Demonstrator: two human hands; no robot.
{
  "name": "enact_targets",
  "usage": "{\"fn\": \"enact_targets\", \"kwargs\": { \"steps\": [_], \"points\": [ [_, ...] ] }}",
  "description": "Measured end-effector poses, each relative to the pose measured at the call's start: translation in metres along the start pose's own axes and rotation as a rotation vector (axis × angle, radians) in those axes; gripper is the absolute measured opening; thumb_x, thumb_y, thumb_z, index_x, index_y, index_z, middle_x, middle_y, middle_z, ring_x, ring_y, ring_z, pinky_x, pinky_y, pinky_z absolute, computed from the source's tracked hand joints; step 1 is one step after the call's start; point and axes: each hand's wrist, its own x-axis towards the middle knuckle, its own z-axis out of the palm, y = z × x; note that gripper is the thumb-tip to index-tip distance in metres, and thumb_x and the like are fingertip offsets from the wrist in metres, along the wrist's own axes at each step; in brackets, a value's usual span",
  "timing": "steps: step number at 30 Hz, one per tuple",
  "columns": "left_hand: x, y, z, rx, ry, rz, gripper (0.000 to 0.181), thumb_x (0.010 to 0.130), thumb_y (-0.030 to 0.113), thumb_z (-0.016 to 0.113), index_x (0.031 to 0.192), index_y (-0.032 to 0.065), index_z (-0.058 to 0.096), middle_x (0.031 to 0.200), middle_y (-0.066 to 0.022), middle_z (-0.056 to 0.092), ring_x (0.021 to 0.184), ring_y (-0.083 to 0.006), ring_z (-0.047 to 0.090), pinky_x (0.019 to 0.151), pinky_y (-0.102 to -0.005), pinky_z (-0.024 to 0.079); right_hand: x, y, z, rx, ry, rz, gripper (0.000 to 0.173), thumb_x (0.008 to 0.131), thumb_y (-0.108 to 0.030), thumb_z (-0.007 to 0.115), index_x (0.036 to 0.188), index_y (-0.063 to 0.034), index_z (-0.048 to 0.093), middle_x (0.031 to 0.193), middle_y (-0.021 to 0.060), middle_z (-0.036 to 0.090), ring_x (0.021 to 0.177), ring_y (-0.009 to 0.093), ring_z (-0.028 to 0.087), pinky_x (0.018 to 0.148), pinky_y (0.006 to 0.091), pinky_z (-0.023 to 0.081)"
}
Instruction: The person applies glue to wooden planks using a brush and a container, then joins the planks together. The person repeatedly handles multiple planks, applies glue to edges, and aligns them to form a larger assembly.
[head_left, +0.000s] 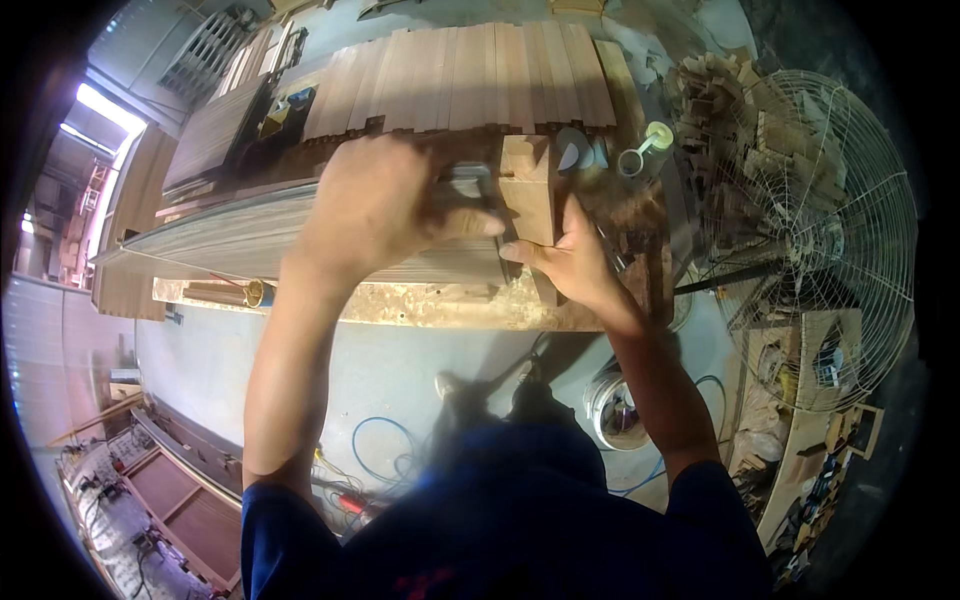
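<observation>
A long wood-grained board (240, 232) lies across the workbench (390, 311). Over its right part is my left hand (382, 202), blurred, with the thumb stretched towards the board's end; whether it grips anything is unclear. My right hand (577, 259) is at the right side of a pale wooden block (529, 202), its thumb pointing left and its fingers partly hidden behind the block. A dark edge runs between the block and the board's end. Behind my left hand sits a grey, rounded object (469, 176), too blurred to name.
A row of wooden slats (465, 75) covers the bench's far side. Stacked dark panels (217, 139) lie at the left. A large wire-caged fan (810, 240) and offcuts (712, 112) are at the right. A bucket (619, 412) and blue hose (382, 424) are on the floor.
</observation>
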Motion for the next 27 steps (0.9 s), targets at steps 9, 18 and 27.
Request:
{"fn": "enact_targets", "kwargs": {
  "steps": [9, 18, 27],
  "points": [
    [-0.004, -0.004, 0.016, 0.005, 0.226, 0.15, 0.045, 0.085, 0.042, 0.072, 0.118, 0.011, 0.071, 0.084, -0.0168, 0.071, 0.077, -0.0394, 0.068, 0.068, -0.048, 0.053, 0.016, 0.011, 0.002, -0.091, -0.098, -0.191, 0.075, 0.084, -0.002, 0.085, 0.148, -0.0038, 0.045, 0.138, 0.0053, 0.057, 0.126, 0.017, 0.056, 0.107, 0.0353, 0.049],
    [0.004, 0.002, 0.016, -0.057, 0.216, 0.144, 0.048, 0.091, 0.031, 0.074, 0.128, 0.0031, 0.061, 0.098, -0.0182, 0.074, 0.092, -0.0333, 0.074, 0.077, -0.0416, 0.059, 0.004, 0.067, -0.048, -0.687, -0.18, 0.142, 0.066, 0.084, -0.017, 0.083, 0.139, 0.0027, 0.052, 0.127, 0.0172, 0.066, 0.119, 0.025, 0.062, 0.103, 0.0386, 0.05],
    [-0.015, -0.012, 0.015, -0.242, 0.45, 0.384, 0.029, 0.091, 0.028, 0.068, 0.084, 0.0, 0.065, 0.081, -0.0199, 0.069, 0.077, -0.0373, 0.069, 0.07, -0.0443, 0.056, -0.002, 0.1, -0.042, -0.749, -0.152, 0.235, 0.047, 0.083, -0.012, 0.081, 0.122, 0.0067, 0.062, 0.11, 0.0173, 0.073, 0.101, 0.024, 0.072, 0.089, 0.0379, 0.056]
  ]
}}
